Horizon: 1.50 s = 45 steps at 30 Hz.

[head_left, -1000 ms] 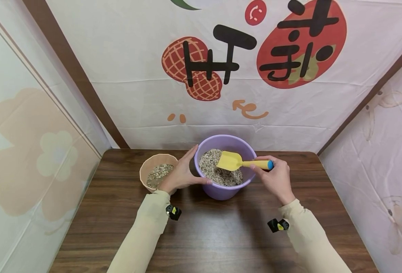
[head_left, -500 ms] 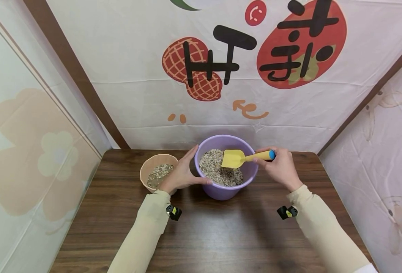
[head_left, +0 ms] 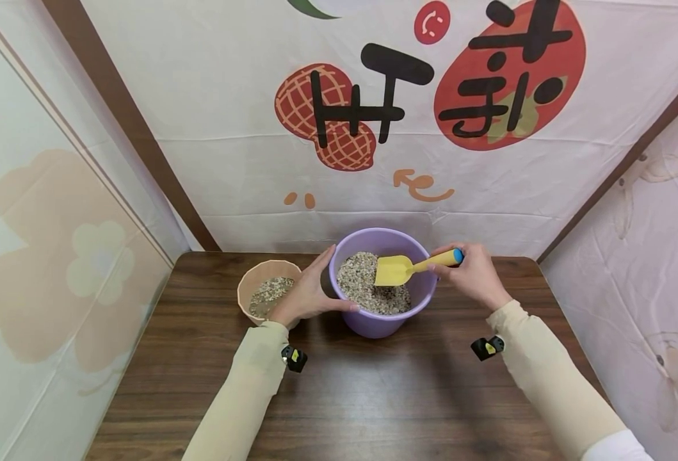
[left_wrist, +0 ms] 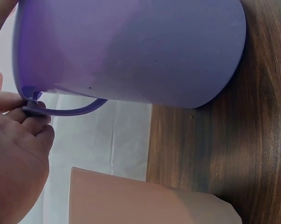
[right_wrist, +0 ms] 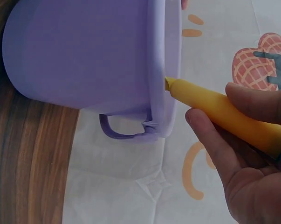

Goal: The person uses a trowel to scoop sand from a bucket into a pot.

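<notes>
A purple bucket [head_left: 373,325] stands on the table, partly filled with speckled grain-like gravel [head_left: 362,285]. My left hand [head_left: 310,294] grips its left rim, thumb along the front and fingers toward the back. In the left wrist view, those curled fingers [left_wrist: 37,123] meet the rim by the side handle [left_wrist: 75,112]. My right hand [head_left: 474,275] holds a yellow toy shovel [head_left: 393,271] by its blue-tipped handle, over the bucket's right rim. The shovel's blade lies inside the bucket, at the gravel. Whether its lower edge is buried is hard to tell.
A peach faceted bowl [head_left: 246,282] with some of the same gravel [head_left: 269,294] stands left of the bucket, partly behind my left hand. The wooden table [head_left: 373,397] ends at a printed cloth wall [head_left: 241,186] close behind the bucket.
My right hand has moved right and slightly up, drawing the shovel rightward inside the bucket with its handle tilted higher. The blade dipped slightly in the last half second. My left hand stays put.
</notes>
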Tool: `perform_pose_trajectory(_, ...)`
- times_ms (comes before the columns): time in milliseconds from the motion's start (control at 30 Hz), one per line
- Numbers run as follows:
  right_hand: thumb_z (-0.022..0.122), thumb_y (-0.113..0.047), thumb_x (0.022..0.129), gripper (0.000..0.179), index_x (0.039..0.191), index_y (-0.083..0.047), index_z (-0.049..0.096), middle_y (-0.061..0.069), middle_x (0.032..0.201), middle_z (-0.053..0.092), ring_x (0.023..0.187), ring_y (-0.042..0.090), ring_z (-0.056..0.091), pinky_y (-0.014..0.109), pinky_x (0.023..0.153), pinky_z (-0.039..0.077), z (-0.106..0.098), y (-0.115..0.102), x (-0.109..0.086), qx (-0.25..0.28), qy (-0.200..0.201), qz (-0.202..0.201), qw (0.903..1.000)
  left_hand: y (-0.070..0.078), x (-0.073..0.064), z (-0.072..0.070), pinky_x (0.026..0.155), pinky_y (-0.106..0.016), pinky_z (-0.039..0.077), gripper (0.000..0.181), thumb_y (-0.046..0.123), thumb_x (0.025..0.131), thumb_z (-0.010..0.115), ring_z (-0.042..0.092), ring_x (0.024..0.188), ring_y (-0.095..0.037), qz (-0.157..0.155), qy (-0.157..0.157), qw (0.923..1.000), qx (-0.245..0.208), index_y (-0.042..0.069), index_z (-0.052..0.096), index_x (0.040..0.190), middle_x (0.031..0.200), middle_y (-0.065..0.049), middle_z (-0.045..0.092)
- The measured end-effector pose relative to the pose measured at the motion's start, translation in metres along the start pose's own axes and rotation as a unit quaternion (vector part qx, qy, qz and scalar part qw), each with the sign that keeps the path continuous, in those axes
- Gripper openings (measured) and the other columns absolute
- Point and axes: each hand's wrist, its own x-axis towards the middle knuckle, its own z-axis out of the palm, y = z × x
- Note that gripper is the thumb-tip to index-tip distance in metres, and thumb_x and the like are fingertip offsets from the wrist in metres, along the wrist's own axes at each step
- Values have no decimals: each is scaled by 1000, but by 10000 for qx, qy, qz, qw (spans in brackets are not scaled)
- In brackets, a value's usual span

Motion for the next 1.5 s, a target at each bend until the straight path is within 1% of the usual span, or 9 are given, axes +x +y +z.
perform_pose_trajectory(67, 80, -6, 88, 22, 107, 4, 75, 20, 98, 72, 73, 24, 67, 25, 59, 56, 1, 2, 2, 54, -65, 75, 9999, 0, 0, 0, 119, -53, 23, 138, 57, 55, 97, 23, 151, -22, -20, -6, 10000, -17, 26, 18, 164, 168, -4, 20)
perform_pose_trajectory(233, 79, -4, 88, 23, 109, 5, 74, 22, 100, 71, 74, 20, 68, 29, 62, 59, 4, 7, 5, 215, -242, 157, 9994, 0, 0, 0, 119, -52, 23, 138, 54, 56, 98, 22, 151, -22, -50, 0, 10000, 21, 26, 18, 164, 168, -6, 20)
perform_pose_trajectory(333, 78, -5, 89, 22, 108, 5, 75, 20, 99, 71, 73, 18, 66, 34, 63, 60, 6, 9, 8, 192, -312, 155, 9992, 1, 0, 0, 119, -53, 23, 138, 54, 56, 98, 22, 151, -24, -28, 5, 10000, 76, 26, 18, 164, 168, -7, 19)
perform_pose_trajectory(433, 79, -5, 89, 22, 107, 5, 75, 20, 96, 71, 73, 17, 66, 36, 64, 60, 9, 11, 9, 153, -358, 137, 9991, 1, 0, 0, 119, -52, 23, 138, 53, 56, 98, 22, 151, -24, -16, 14, 10000, 58, 25, 18, 164, 168, -7, 20)
perform_pose_trajectory(667, 80, -5, 88, 22, 106, 6, 75, 20, 94, 71, 72, 19, 64, 27, 59, 57, 13, 12, 11, 94, -363, 169, 9992, 2, 0, 1, 120, -51, 22, 138, 53, 55, 98, 22, 151, -23, -16, 15, 10000, 19, 25, 18, 164, 168, -5, 20)
perform_pose_trajectory(800, 80, -6, 87, 21, 105, 6, 75, 20, 94, 71, 72, 19, 61, 25, 57, 53, 14, 11, 13, 15, -315, 125, 9994, 2, 1, 1, 120, -51, 23, 138, 55, 55, 98, 22, 150, -22, -37, 27, 10000, 26, 26, 19, 164, 168, -5, 21)
perform_pose_trajectory(1167, 79, -5, 88, 22, 106, 6, 75, 20, 92, 71, 69, 17, 61, 25, 55, 53, 20, 9, 14, 160, -297, 258, 9991, 2, 0, 1, 120, -51, 23, 138, 53, 55, 98, 22, 150, -22, -84, -3, 10000, 7, 25, 18, 164, 168, -4, 20)
perform_pose_trajectory(1400, 78, -7, 89, 22, 107, 5, 74, 19, 96, 70, 72, 19, 61, 26, 57, 53, 14, 7, 10, 126, -372, 407, 9984, 0, 0, 2, 120, -50, 23, 139, 54, 54, 98, 23, 150, -20, -93, 7, 10000, -1, 27, 17, 164, 167, 0, 20)
perform_pose_trajectory(1500, 78, -7, 90, 22, 108, 4, 74, 19, 98, 70, 74, 20, 62, 26, 59, 54, 11, 7, 9, 97, -372, 442, 9983, 0, 1, 2, 120, -50, 23, 139, 54, 54, 98, 23, 150, -21, -86, 26, 10000, -2, 27, 18, 164, 167, -1, 20)
